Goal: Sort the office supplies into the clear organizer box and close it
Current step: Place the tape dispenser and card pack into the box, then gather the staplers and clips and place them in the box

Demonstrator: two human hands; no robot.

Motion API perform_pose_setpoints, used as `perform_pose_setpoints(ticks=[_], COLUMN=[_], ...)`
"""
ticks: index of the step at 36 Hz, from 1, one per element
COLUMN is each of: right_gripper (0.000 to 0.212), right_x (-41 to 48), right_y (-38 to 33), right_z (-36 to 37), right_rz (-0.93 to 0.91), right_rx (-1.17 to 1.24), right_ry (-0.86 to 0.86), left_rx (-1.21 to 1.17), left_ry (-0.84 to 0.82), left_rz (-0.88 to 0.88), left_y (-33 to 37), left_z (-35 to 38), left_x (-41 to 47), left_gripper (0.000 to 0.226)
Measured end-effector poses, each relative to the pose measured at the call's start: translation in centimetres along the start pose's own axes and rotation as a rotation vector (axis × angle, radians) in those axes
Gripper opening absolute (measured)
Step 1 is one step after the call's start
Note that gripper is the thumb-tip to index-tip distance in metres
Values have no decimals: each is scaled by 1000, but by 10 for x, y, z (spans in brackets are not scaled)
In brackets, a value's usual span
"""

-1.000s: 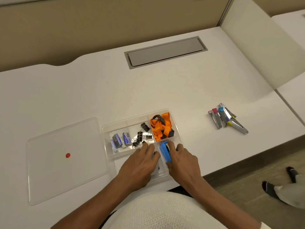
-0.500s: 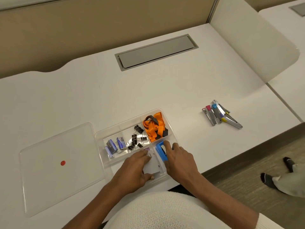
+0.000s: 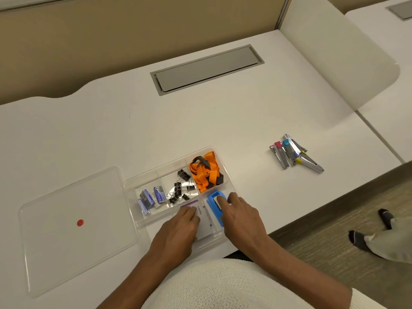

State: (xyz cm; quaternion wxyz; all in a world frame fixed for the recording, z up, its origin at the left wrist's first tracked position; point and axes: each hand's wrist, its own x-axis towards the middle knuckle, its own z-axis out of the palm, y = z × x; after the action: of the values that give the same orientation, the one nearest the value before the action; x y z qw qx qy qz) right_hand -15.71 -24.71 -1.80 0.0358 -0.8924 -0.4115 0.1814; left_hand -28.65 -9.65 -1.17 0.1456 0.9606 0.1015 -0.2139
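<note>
head | right hand fingers atop blue holder | organizer box

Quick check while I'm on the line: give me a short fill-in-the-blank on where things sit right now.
1. The orange lanyard lies in the box's far ____ compartment.
2. The clear lid rests on the desk to the ____ of the box.
3. The group of staplers lies ____ the box.
4. The right hand touches a ____ item in the box.

Missing words: right; left; outside; blue
</note>
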Motion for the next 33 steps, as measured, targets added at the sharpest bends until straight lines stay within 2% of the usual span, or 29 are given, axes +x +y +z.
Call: perform_pose_setpoints(ticks=[5,9,13,17,21,27,33], right_gripper=[70,61,50,36,45,66,79], right_x=[5,5,3,12,21,32,43], right_y=[5,7,25,71,143,241,283], right_z=[-5,-16,-37,-59,-75,-77,-65], right_rz=[-30,-50,-49,110,280,446,431], right_rx=[2,34,36,174,196,135,162], right_ry=[-10,42,224,337,383,358,235], left_rx=[32,59,121,105,167,208,283], left_ry=[10,25,68,168,244,318,303], left_rz=[-12,6,33,61,168,367,467], left_y=[3,4,17,43,77,130,162], left_z=[-2,-17,-38,-68,-95,-107,-89], left_x=[2,8,22,43,72,143,214], left_gripper=[53,52,48,45,36,37,54])
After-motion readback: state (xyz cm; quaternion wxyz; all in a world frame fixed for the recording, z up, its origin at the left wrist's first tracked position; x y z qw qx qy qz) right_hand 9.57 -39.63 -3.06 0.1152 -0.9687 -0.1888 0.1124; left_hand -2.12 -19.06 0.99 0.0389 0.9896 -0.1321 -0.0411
